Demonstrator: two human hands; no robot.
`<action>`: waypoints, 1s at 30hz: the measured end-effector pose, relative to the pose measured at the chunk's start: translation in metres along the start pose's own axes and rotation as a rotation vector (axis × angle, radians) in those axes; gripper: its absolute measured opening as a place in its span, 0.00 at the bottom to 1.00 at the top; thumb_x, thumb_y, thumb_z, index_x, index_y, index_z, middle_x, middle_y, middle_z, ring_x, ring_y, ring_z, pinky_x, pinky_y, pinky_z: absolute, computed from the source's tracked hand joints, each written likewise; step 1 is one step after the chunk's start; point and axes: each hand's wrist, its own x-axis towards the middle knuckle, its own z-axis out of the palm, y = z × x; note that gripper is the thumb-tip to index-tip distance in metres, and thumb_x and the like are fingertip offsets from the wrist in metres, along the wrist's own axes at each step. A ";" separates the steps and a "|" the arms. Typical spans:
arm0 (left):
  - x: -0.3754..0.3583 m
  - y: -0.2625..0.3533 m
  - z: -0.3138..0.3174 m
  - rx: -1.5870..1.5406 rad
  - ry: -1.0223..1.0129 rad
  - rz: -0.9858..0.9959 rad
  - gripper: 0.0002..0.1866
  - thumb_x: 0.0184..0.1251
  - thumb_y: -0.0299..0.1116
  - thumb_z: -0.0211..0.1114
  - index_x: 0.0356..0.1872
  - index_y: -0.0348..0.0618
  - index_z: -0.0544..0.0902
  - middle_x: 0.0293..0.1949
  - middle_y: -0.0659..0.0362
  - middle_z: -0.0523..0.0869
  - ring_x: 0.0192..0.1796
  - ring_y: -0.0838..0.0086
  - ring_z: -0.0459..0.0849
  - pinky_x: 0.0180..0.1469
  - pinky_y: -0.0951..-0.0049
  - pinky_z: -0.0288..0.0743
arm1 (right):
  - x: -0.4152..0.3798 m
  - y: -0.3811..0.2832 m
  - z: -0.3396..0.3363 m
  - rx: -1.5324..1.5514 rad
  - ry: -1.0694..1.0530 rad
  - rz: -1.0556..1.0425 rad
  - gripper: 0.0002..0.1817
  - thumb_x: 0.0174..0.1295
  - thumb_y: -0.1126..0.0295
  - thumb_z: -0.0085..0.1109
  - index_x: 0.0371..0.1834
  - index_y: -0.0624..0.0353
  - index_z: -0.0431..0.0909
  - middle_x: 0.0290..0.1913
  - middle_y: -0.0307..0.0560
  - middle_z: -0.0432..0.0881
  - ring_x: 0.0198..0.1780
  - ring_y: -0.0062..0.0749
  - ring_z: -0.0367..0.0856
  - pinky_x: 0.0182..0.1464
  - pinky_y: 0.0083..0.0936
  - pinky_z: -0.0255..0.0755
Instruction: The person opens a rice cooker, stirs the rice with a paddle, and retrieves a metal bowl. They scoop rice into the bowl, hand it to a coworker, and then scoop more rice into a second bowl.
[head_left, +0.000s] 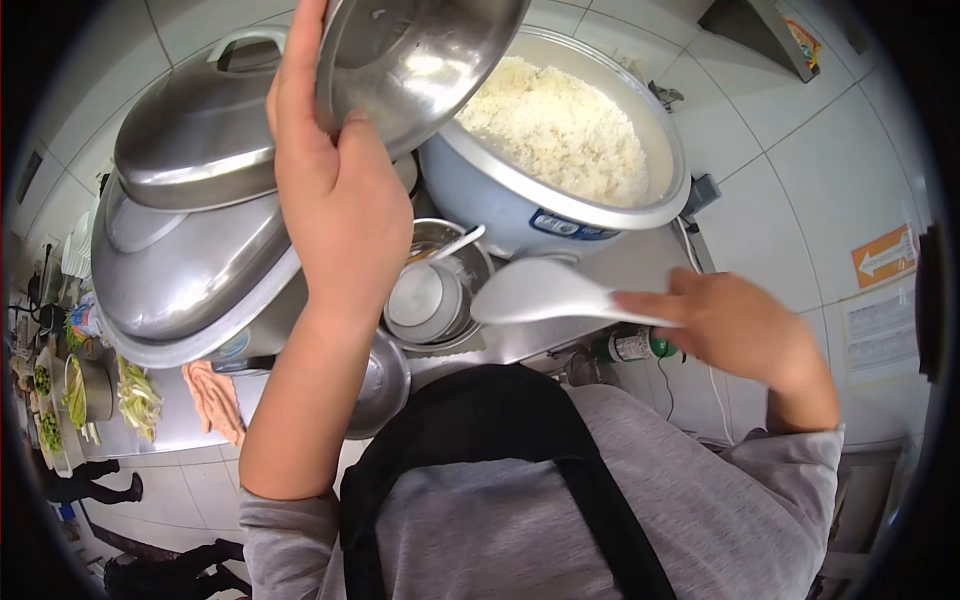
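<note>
Rice paddle (pixel 535 292) in right hand (pixel 738 325), bowl (pixel 425 68) in left hand (pixel 340 195)

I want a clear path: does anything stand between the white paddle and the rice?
Yes, the near rim of the blue cooker stands between the white paddle and the rice; no lid covers the rice.

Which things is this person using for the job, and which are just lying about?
Probably for the job:
shiny round metal bowl, in the left hand
white flat-bladed paddle, in the right hand
large round pale-blue pot
white rice, inside the pot

Apparently just lying about:
crumpled pinkish-orange cloth
pale-green leafy vegetables
upper domed silvery metal lid
</note>
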 end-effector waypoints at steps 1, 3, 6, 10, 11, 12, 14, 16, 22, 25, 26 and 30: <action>-0.001 0.000 0.007 -0.005 0.003 0.001 0.34 0.63 0.13 0.41 0.74 0.37 0.57 0.69 0.48 0.68 0.70 0.64 0.70 0.74 0.67 0.57 | -0.014 0.011 -0.016 0.084 0.017 0.061 0.30 0.59 0.74 0.60 0.67 0.45 0.72 0.37 0.51 0.79 0.35 0.45 0.81 0.40 0.39 0.75; -0.002 -0.003 0.022 0.027 0.007 -0.008 0.35 0.63 0.13 0.41 0.75 0.38 0.56 0.70 0.47 0.67 0.71 0.64 0.69 0.74 0.67 0.57 | -0.038 0.045 -0.031 0.068 0.317 0.119 0.29 0.59 0.76 0.57 0.66 0.42 0.74 0.36 0.52 0.81 0.36 0.47 0.81 0.42 0.41 0.74; -0.005 -0.038 0.043 0.047 -0.038 0.014 0.37 0.58 0.12 0.41 0.74 0.42 0.60 0.69 0.46 0.65 0.71 0.60 0.66 0.74 0.66 0.56 | -0.020 0.111 -0.036 -0.159 0.344 0.354 0.28 0.60 0.77 0.54 0.65 0.41 0.73 0.41 0.52 0.84 0.40 0.50 0.82 0.45 0.42 0.74; -0.024 -0.071 0.083 0.163 -0.110 -0.055 0.37 0.59 0.12 0.41 0.74 0.45 0.63 0.69 0.45 0.63 0.73 0.56 0.62 0.75 0.64 0.54 | 0.097 0.206 -0.032 -0.427 -0.130 0.494 0.27 0.56 0.74 0.53 0.62 0.42 0.74 0.46 0.51 0.85 0.47 0.48 0.84 0.47 0.41 0.77; -0.029 -0.075 0.095 0.184 -0.109 -0.078 0.37 0.60 0.12 0.42 0.74 0.46 0.63 0.69 0.44 0.63 0.73 0.55 0.61 0.74 0.63 0.55 | 0.131 0.217 -0.025 -0.533 -0.204 0.494 0.27 0.55 0.73 0.53 0.62 0.45 0.74 0.46 0.49 0.86 0.49 0.44 0.85 0.47 0.39 0.77; -0.034 -0.073 0.107 0.224 -0.117 -0.105 0.36 0.62 0.12 0.41 0.73 0.47 0.64 0.70 0.44 0.62 0.74 0.54 0.59 0.74 0.63 0.56 | 0.167 0.236 -0.013 -0.597 -0.255 0.516 0.26 0.56 0.71 0.54 0.62 0.49 0.74 0.46 0.48 0.86 0.49 0.44 0.85 0.47 0.40 0.78; -0.042 -0.078 0.129 0.238 -0.119 -0.103 0.35 0.62 0.12 0.41 0.73 0.47 0.65 0.70 0.44 0.61 0.75 0.53 0.59 0.73 0.63 0.57 | 0.215 0.250 0.009 -0.613 -0.018 0.350 0.20 0.61 0.71 0.53 0.58 0.51 0.77 0.46 0.49 0.86 0.48 0.44 0.86 0.43 0.41 0.79; -0.047 -0.083 0.144 0.280 -0.120 -0.107 0.35 0.63 0.11 0.40 0.72 0.47 0.67 0.71 0.44 0.59 0.75 0.55 0.58 0.71 0.64 0.59 | 0.241 0.254 0.009 -0.734 -0.057 0.412 0.20 0.62 0.71 0.54 0.59 0.51 0.77 0.45 0.47 0.86 0.46 0.41 0.87 0.48 0.37 0.76; -0.046 -0.091 0.151 0.450 -0.109 -0.082 0.30 0.67 0.12 0.45 0.71 0.40 0.65 0.72 0.54 0.66 0.77 0.60 0.56 0.77 0.64 0.47 | 0.220 0.274 0.003 -0.768 0.124 0.040 0.14 0.63 0.58 0.61 0.47 0.52 0.83 0.36 0.39 0.87 0.40 0.36 0.85 0.49 0.37 0.74; -0.035 -0.100 0.137 0.632 -0.134 0.054 0.29 0.66 0.11 0.45 0.69 0.39 0.68 0.71 0.57 0.69 0.78 0.60 0.55 0.76 0.63 0.48 | 0.197 0.256 -0.014 -0.759 -0.047 0.119 0.16 0.62 0.51 0.61 0.44 0.50 0.85 0.36 0.40 0.87 0.42 0.36 0.86 0.46 0.34 0.76; -0.035 -0.107 0.139 0.554 -0.090 0.050 0.33 0.60 0.07 0.41 0.66 0.41 0.73 0.68 0.57 0.74 0.76 0.52 0.55 0.75 0.61 0.51 | 0.197 0.259 -0.013 -0.759 -0.109 0.172 0.18 0.61 0.48 0.62 0.44 0.49 0.85 0.37 0.41 0.87 0.43 0.38 0.86 0.45 0.34 0.77; -0.036 -0.109 0.139 0.573 -0.088 0.026 0.35 0.57 0.06 0.41 0.66 0.41 0.74 0.68 0.58 0.74 0.76 0.52 0.56 0.75 0.60 0.50 | 0.195 0.288 0.016 -0.334 0.004 0.089 0.20 0.62 0.46 0.60 0.42 0.50 0.85 0.39 0.44 0.86 0.46 0.44 0.85 0.45 0.40 0.77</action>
